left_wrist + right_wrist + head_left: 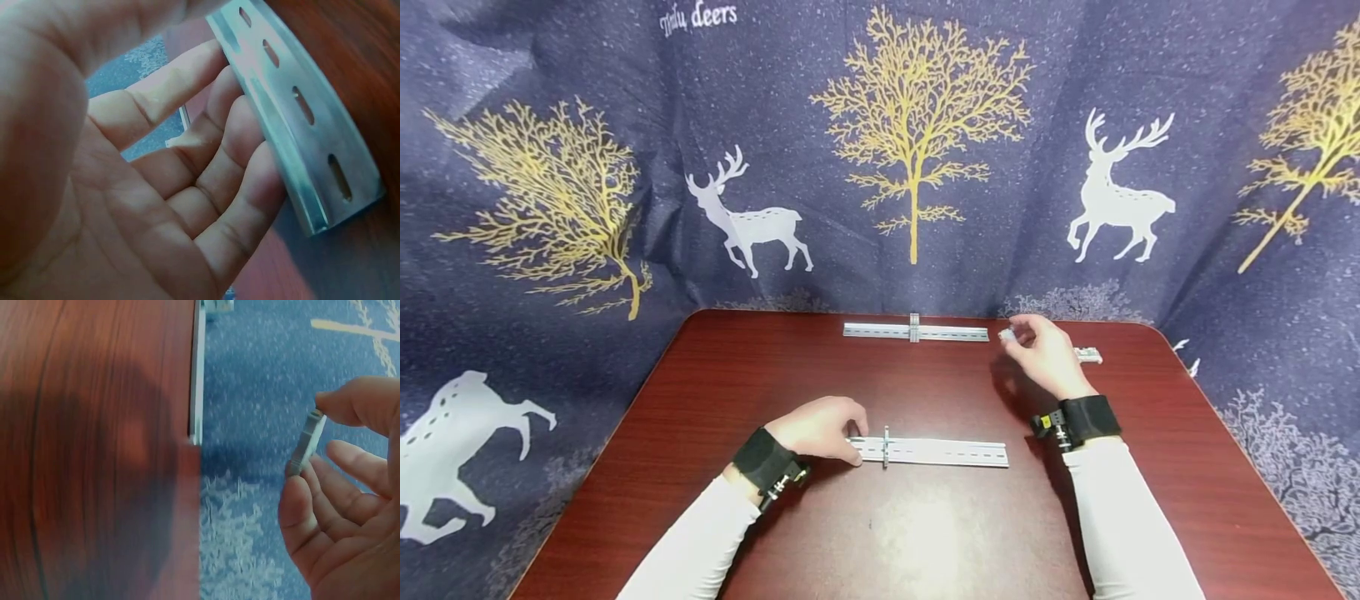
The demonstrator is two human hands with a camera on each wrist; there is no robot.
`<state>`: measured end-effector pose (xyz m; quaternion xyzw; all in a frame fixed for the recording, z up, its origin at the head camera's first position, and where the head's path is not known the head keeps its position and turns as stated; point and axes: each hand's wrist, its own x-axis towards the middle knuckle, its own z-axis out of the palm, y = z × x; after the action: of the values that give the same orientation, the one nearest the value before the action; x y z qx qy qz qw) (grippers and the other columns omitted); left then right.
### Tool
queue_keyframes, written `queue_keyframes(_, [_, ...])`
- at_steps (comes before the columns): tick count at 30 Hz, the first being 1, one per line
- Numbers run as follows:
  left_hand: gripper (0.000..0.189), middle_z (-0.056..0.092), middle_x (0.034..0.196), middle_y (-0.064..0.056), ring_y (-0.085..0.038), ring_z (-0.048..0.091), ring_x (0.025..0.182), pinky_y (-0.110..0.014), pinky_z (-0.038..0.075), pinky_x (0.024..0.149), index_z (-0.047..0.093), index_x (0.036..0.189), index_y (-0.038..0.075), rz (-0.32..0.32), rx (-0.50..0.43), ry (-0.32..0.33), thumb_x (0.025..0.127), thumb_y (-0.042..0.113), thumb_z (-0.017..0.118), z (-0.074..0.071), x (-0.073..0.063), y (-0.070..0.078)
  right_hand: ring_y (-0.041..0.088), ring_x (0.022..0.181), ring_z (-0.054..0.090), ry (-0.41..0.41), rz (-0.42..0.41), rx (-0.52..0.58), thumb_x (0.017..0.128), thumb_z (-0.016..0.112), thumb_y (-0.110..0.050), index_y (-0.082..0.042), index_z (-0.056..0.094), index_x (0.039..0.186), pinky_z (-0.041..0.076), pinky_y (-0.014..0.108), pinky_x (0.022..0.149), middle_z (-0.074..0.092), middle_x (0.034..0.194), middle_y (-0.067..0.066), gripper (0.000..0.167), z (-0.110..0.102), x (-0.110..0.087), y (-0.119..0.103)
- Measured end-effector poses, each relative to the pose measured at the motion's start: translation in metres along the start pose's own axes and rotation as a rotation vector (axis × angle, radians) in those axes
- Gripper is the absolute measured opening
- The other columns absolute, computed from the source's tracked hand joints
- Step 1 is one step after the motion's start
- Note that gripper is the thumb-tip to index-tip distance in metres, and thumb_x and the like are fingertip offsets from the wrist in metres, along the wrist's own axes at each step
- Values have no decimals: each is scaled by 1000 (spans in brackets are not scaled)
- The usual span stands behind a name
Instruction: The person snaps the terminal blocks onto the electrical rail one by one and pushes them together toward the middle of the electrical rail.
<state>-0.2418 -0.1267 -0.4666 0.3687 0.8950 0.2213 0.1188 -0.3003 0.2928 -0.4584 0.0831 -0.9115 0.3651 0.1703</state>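
A slotted metal DIN rail (951, 452) lies across the table, with one thin upright piece (886, 447), probably a terminal block, on its left part. My left hand (823, 427) grips the rail's left end; in the left wrist view, fingertips press along one edge of the slotted rail (294, 115). Above the table's far right part, my right hand (1047, 357) is raised. Between thumb and fingers it pinches a small, thin grey terminal block (305, 444), seen edge-on in the right wrist view. Only a pale corner of it shows in the head view.
A second DIN rail (955, 334) lies near the table's back edge, bearing a few grey blocks (914, 327) at its middle. More small pale pieces (1087, 355) lie behind the right hand. A patterned curtain (925, 283) hangs behind the reddish-brown table (730, 367).
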Motion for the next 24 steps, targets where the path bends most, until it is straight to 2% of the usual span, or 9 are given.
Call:
queue_keyframes(6, [35,70,89,7,-7,59,81,-29,52,78,78,97,14,18,-2,4,75,28,101,-1,-1,0,34,100,74,-64,-26,26,100,80,-13,1,70,137,58,49,89,74,120,20,40,12,-1,-12])
queue_keyframes(12, [35,69,86,11,-5,62,80,-29,54,79,82,103,13,-23,-21,31,83,38,97,-5,-2,-1,33,102,75,-105,-45,69,99,79,-9,1,72,135,59,49,91,72,121,19,38,22,-3,-29])
queue_keyframes(18, [33,69,88,14,-7,64,82,-32,55,78,82,106,16,-49,-7,114,92,45,90,-8,0,-2,29,99,76,-132,-22,182,100,81,-10,0,74,133,60,38,87,73,119,15,35,35,-6,-40])
queue_keyframes(24, [42,72,97,4,-15,69,90,-35,57,83,79,118,7,-58,0,242,96,42,87,-12,2,2,21,91,75,-152,24,271,100,81,-14,-4,76,128,59,31,81,76,115,10,30,46,-11,-53])
